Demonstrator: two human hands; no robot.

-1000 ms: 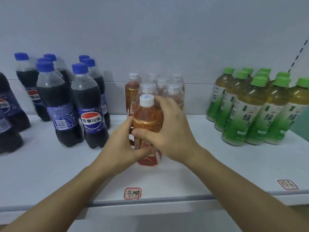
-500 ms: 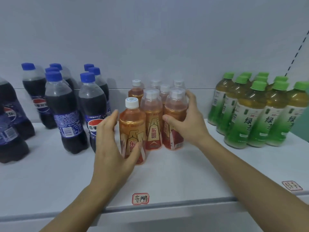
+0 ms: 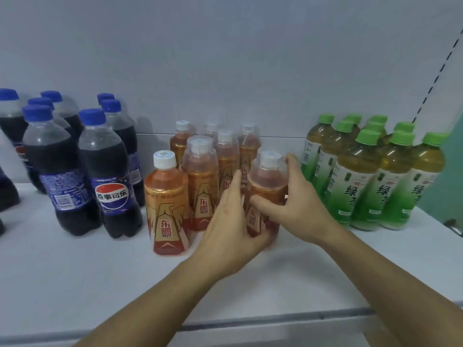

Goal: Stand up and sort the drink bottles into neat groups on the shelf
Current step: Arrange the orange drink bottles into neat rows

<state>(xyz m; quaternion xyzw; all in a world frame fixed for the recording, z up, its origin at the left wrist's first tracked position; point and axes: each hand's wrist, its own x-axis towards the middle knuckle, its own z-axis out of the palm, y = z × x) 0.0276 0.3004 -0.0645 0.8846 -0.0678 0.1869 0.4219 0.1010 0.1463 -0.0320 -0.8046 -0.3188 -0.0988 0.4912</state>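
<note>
Since half a second ago, our left hand [image 3: 229, 229] has left the front-left orange bottle [image 3: 167, 206] and crossed to the front-right orange bottle [image 3: 266, 194], which our right hand [image 3: 297, 204] grips near its shoulder. Left to right on the shelf [image 3: 75, 279]: cola bottles [image 3: 82, 171], partly cut off at the frame edge; the orange group; green tea bottles [image 3: 370, 176]. Our left fingers wrap the front-right bottle's base, hiding its label.
</note>
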